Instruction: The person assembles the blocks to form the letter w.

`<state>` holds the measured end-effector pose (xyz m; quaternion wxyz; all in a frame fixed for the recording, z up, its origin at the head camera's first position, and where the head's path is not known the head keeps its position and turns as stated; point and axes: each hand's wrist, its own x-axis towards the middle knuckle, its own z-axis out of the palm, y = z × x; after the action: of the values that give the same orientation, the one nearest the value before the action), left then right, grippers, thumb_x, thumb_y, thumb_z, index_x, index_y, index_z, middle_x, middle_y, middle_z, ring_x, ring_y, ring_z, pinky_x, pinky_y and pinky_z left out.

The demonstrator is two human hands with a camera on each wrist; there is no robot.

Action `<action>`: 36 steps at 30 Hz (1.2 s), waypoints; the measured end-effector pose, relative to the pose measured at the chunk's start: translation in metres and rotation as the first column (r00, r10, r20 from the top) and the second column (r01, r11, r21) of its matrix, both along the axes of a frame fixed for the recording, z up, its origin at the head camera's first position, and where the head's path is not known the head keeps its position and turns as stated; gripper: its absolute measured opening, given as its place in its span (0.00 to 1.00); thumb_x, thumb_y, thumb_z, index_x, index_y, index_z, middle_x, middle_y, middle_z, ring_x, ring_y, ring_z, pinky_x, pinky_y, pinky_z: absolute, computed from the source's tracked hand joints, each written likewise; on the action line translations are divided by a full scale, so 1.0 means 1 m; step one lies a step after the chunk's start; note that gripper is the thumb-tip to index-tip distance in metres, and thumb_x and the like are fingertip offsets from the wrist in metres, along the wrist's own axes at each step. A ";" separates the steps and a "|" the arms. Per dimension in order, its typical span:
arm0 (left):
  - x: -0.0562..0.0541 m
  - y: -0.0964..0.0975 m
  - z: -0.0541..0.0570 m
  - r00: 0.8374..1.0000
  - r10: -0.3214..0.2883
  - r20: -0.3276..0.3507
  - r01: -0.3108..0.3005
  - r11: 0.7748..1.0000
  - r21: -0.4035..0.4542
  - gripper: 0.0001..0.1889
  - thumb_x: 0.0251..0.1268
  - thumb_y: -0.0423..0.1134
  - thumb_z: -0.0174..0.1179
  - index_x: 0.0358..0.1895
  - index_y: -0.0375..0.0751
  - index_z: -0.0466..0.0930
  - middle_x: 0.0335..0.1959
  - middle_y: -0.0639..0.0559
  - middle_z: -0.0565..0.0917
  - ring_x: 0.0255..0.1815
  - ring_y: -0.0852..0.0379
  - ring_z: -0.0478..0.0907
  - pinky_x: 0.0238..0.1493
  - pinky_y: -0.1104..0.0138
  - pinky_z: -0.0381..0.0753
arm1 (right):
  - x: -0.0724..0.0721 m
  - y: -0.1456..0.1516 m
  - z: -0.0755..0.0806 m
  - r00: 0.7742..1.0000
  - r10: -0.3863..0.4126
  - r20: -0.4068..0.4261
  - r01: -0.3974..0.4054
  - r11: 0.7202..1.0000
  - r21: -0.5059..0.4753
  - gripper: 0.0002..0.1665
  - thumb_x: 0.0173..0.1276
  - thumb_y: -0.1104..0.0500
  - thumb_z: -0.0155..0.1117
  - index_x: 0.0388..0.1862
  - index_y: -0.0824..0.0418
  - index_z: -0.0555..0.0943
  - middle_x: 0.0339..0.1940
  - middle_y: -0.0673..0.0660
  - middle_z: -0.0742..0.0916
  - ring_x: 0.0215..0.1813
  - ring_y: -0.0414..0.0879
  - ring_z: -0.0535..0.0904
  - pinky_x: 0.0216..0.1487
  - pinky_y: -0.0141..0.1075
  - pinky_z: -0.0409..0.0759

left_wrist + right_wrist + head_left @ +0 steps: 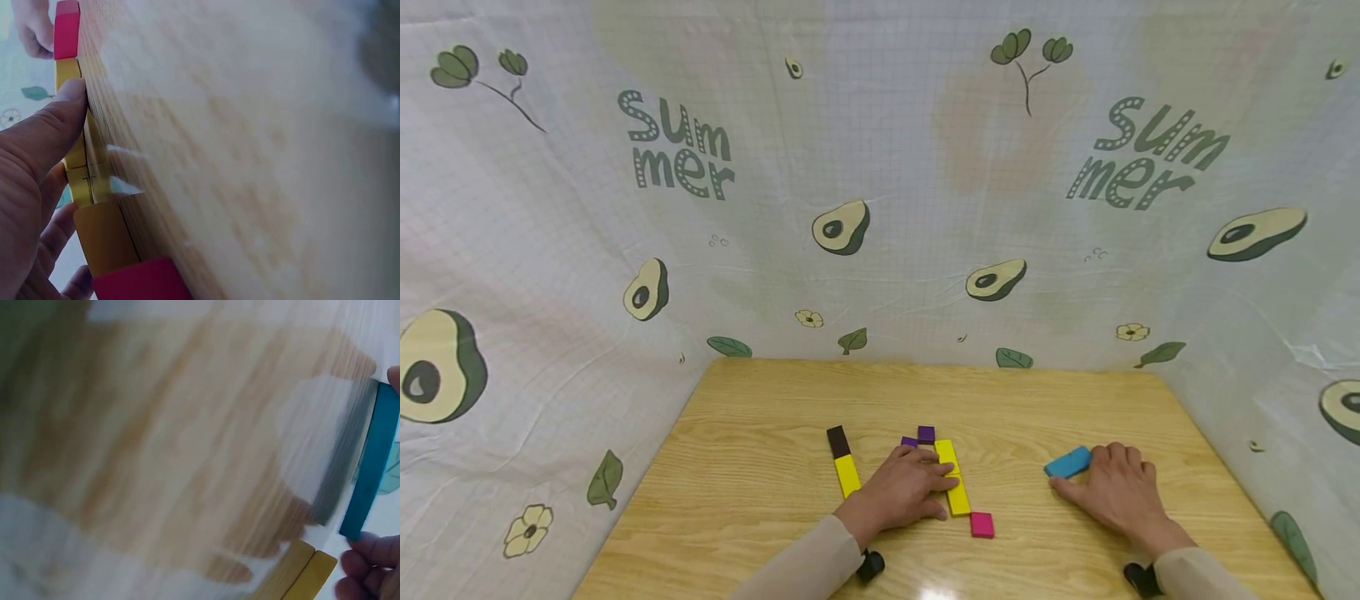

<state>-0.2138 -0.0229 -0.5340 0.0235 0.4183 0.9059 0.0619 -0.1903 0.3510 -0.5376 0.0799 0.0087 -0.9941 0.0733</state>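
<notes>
My left hand (901,492) rests over a row of two yellow blocks (958,495). Its fingers touch the row, and its thumb (70,94) lies along the near side. A pink block (982,524) sits at the row's near end. Two purple blocks (927,434) are by the far end, one partly behind the fingers. On the right, my right hand (1120,492) pinches a long blue block (1067,462) between thumb and fingers. In the right wrist view the blue block (372,465) spans from one fingertip to another, on or just above the table.
Left of my left hand, a dark brown block (838,442) adjoins a yellow block (847,474), partly covered by the hand. The left wrist view shows an orange-brown block (106,237) and a pink block (144,281) close by. Printed cloth (910,275) walls the wooden table (760,433).
</notes>
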 end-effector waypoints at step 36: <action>0.000 0.001 0.001 1.000 0.018 0.026 -0.018 1.000 -0.008 0.27 0.76 0.62 0.58 0.75 0.68 0.75 0.76 0.68 0.74 0.79 0.60 0.67 0.78 0.53 0.65 | 0.007 -0.051 -0.002 0.932 0.351 -0.092 -0.348 0.936 0.044 0.55 0.53 0.22 0.74 0.59 0.66 0.79 0.54 0.61 0.81 0.56 0.59 0.75 0.55 0.59 0.74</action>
<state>-0.2134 -0.0216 -0.5335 0.0362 0.4093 0.9094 0.0639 -0.1831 0.2997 -0.5396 0.1141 0.1901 -0.9724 0.0723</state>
